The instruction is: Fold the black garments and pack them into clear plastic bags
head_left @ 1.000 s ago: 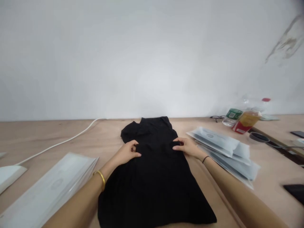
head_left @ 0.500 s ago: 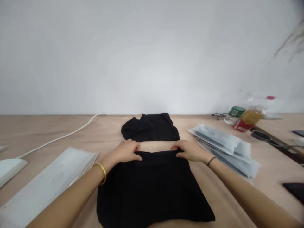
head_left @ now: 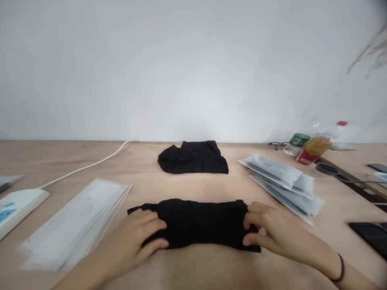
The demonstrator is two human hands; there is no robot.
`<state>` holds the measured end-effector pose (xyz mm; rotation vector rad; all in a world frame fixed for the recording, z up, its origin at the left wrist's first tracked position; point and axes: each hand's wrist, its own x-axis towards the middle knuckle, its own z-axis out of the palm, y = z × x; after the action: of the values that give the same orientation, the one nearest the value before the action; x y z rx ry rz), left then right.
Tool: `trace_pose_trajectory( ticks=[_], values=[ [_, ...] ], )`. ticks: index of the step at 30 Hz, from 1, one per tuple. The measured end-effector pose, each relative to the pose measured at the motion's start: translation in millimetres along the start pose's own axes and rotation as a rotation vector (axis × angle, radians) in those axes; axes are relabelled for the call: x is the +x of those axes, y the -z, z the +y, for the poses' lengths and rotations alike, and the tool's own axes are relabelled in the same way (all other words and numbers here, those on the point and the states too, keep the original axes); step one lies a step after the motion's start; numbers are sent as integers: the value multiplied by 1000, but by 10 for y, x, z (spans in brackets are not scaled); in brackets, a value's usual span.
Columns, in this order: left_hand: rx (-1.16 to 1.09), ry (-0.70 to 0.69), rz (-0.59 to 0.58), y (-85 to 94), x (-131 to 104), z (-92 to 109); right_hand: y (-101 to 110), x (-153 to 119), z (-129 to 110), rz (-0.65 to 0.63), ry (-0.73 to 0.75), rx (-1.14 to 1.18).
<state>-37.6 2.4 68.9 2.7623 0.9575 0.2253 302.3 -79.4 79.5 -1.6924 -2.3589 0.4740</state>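
Observation:
A black cloth (head_left: 205,223), folded into a wide band, lies on the wooden table near me. My left hand (head_left: 136,235) is at its left end, with thumb and fingers curved over the fabric. At the right end, my right hand (head_left: 269,229) has its thumb and fingertips closed on the cloth's edge. Farther back, close to the wall, lies a second black cloth (head_left: 195,158), which neither hand touches.
Clear flat bags (head_left: 69,221) lie at left beside a white power strip (head_left: 21,205) with its cable. More bags (head_left: 272,171) are stacked at right. Behind them are two bottles (head_left: 314,149), glasses (head_left: 276,145) and a tape roll (head_left: 327,168). A dark phone (head_left: 369,237) lies far right.
Both hands have moved toward me and farther apart. The near cloth went from a large spread piece to a narrow folded band. The view has shifted slightly.

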Motion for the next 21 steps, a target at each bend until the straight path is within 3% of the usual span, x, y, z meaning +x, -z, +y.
trace_pose_trajectory(
  ticks=[2,4,6,9,13,17,21],
  values=[
    [-85,174,161,-18,48,-129,-113,26,-107,156,0,14],
    [-256,371,220,-43,143,-326,-293,115,-163,220,76,-12],
    [-451,497,190,-75,209,-522,-494,211,-129,138,143,-58],
    [-630,564,204,-102,187,-684,-676,313,22,-2,107,-106],
    [-941,638,231,-93,64,-624,-632,465,-22,5,-14,-145],
    [-1325,769,261,-141,71,-505,-653,756,-425,100,123,-123],
    [-1344,760,373,-218,127,-448,-877,1008,-637,42,194,-73]
  ],
)
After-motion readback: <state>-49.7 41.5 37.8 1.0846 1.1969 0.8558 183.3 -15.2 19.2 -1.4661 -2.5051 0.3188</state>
